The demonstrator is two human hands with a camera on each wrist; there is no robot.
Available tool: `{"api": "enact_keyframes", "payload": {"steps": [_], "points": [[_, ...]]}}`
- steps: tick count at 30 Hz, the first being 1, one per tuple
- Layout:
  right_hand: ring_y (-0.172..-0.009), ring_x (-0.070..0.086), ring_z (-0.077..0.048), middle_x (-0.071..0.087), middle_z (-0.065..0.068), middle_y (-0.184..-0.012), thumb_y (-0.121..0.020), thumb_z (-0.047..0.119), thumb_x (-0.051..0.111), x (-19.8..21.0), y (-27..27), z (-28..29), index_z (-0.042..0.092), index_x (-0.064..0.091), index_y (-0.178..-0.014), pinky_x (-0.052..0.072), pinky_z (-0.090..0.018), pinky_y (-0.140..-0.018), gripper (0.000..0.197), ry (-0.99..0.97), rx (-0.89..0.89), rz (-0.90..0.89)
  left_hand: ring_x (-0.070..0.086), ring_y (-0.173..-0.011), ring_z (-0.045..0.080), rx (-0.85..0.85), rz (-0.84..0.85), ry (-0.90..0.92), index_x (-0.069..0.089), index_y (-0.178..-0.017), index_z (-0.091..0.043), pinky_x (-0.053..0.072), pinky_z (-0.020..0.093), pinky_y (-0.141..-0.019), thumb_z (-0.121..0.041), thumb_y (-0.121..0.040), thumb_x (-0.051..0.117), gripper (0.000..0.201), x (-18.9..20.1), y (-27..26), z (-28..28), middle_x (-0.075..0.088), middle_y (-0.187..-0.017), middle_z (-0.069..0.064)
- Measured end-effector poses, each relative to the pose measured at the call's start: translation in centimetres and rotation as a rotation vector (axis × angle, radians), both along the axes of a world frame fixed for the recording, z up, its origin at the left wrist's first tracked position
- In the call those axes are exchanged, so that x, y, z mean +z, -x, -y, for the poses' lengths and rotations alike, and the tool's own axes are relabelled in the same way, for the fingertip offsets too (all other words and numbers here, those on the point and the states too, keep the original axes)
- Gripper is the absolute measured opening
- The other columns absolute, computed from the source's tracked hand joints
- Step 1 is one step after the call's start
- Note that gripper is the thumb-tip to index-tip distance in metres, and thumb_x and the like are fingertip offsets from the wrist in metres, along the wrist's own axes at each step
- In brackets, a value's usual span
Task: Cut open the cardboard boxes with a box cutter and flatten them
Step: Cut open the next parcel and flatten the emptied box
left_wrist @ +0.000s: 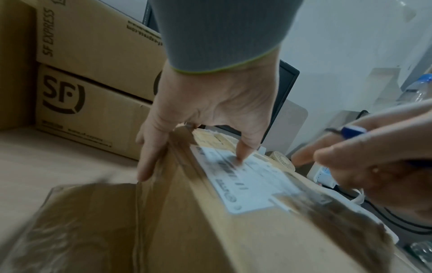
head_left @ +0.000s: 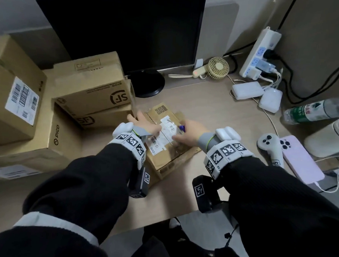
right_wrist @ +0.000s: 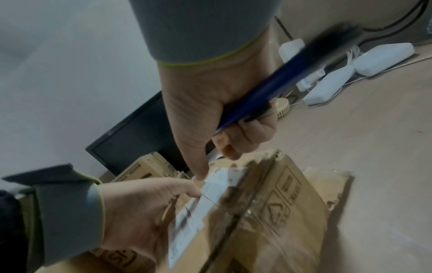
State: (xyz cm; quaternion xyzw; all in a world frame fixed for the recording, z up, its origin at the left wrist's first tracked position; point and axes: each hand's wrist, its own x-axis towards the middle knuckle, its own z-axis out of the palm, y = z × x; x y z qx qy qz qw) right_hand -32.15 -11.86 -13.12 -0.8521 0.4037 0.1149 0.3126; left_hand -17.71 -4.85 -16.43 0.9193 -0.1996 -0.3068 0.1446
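A small taped cardboard box (head_left: 170,148) with a white shipping label (head_left: 165,134) lies mid-desk. My left hand (head_left: 140,121) presses on its left edge: in the left wrist view the left hand (left_wrist: 196,140) has its thumb on the label (left_wrist: 254,186) and straight fingers down the box's side. My right hand (head_left: 184,134) grips a blue box cutter (head_left: 181,127) over the box's top. The right wrist view shows the right hand (right_wrist: 219,129) curled round the cutter (right_wrist: 268,88), one finger stretched down to the label's far corner (right_wrist: 224,177). The blade tip is hidden.
Stacked SF boxes (head_left: 92,93), a Pico box (head_left: 64,134) and a large labelled box (head_left: 11,100) crowd the left. A monitor (head_left: 121,27) stands behind. Right of the box lie a controller (head_left: 269,149), a phone (head_left: 298,160), chargers (head_left: 247,90), a power strip (head_left: 261,52) and a bottle (head_left: 318,110).
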Motion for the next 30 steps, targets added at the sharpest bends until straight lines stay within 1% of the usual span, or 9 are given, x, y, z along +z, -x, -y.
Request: {"api": "enact_keyframes", "payload": {"steps": [2,6,9,12,17,23,26,28,30], "points": [[-0.081,0.046,-0.023,0.047,0.0,-0.079,-0.084,0.03,0.063,-1.3,0.0,-0.4,0.016,0.044,-0.09,0.034,-0.028,-0.06,0.024,0.0,0.059,-0.068,0.022,-0.136,0.04,0.009,-0.019,-0.009,0.01,-0.149,-0.023,0.032,0.047,-0.108,-0.035,-0.076,0.066,0.093,-0.3,-0.2,-0.2,0.003,-0.153,0.01],[-0.081,0.048,-0.023,0.049,0.0,-0.082,-0.083,0.029,0.066,-2.2,-0.2,-0.4,0.012,0.042,-0.101,0.036,-0.026,-0.063,0.034,0.035,0.11,-0.086,0.022,-0.137,0.038,0.047,-0.075,0.029,0.01,-0.148,-0.027,0.028,0.048,-0.111,-0.046,-0.062,0.062,0.102,-0.8,-0.4,-0.5,0.003,-0.152,0.008],[-0.08,0.046,-0.02,0.038,0.01,-0.071,-0.082,0.029,0.069,-2.1,-0.2,-0.2,0.015,0.035,-0.1,0.028,-0.023,-0.049,0.041,0.014,0.114,-0.084,0.029,-0.13,0.038,0.063,-0.083,0.044,0.014,-0.145,-0.025,0.034,0.048,-0.107,-0.053,-0.059,0.062,0.102,-0.8,-0.2,-0.2,0.012,-0.145,0.008],[-0.082,0.046,-0.019,0.037,0.012,-0.071,-0.082,0.026,0.069,-2.5,-0.1,-0.1,0.013,0.038,-0.106,0.03,-0.024,-0.053,0.041,0.002,0.103,-0.056,0.039,-0.119,0.035,0.055,-0.062,0.031,0.019,-0.139,-0.024,0.041,0.044,-0.099,-0.062,-0.048,0.065,0.109,-0.8,-0.4,0.0,0.023,-0.13,0.007],[-0.083,0.048,-0.022,0.05,-0.001,-0.089,-0.08,0.029,0.07,-2.6,0.0,0.0,0.008,0.044,-0.12,0.036,-0.026,-0.067,0.052,0.018,0.11,-0.061,0.037,-0.124,0.033,0.035,-0.03,0.007,0.019,-0.139,-0.02,0.036,0.038,-0.088,-0.048,-0.066,0.077,0.098,-0.8,-1.1,0.7,0.026,-0.134,0.01],[-0.086,0.053,-0.023,0.055,0.004,-0.084,-0.079,0.039,0.07,-2.7,0.8,0.0,0.026,0.045,-0.091,0.037,-0.026,-0.067,0.031,-0.031,0.045,0.048,0.04,-0.117,0.031,0.101,-0.121,0.136,0.02,-0.139,-0.02,0.038,0.036,-0.081,-0.037,-0.067,0.073,0.091,-0.7,-1.4,1.0,0.025,-0.131,0.009],[-0.1,0.058,-0.023,0.064,0.001,-0.102,-0.082,0.048,0.067,-2.0,0.9,0.4,0.022,0.058,-0.114,0.039,-0.023,-0.071,0.042,-0.068,0.001,0.093,0.039,-0.118,0.032,0.134,-0.202,0.247,0.021,-0.14,-0.018,0.038,0.038,-0.086,-0.036,-0.062,0.067,0.092,-0.2,-2.0,1.1,0.028,-0.13,0.01],[-0.085,0.057,-0.026,0.06,0.002,-0.079,-0.085,0.055,0.059,-1.8,0.6,0.7,0.021,0.058,-0.086,0.036,-0.026,-0.057,0.034,0.007,-0.03,0.06,0.046,-0.102,0.03,0.182,-0.318,0.356,0.024,-0.137,-0.013,0.041,0.032,-0.073,-0.026,-0.05,0.057,0.094,0.5,-2.5,0.9,0.037,-0.122,0.014],[-0.072,0.055,-0.023,0.053,0.002,-0.067,-0.075,0.066,0.061,-1.9,-0.4,1.0,0.018,0.052,-0.075,0.035,-0.028,-0.052,0.049,0.071,-0.103,0.031,0.045,-0.074,0.024,0.229,-0.389,0.463,0.031,-0.123,-0.008,0.035,0.026,-0.056,-0.018,-0.046,0.05,0.08,1.1,-3.1,0.4,0.044,-0.095,0.012]]}}
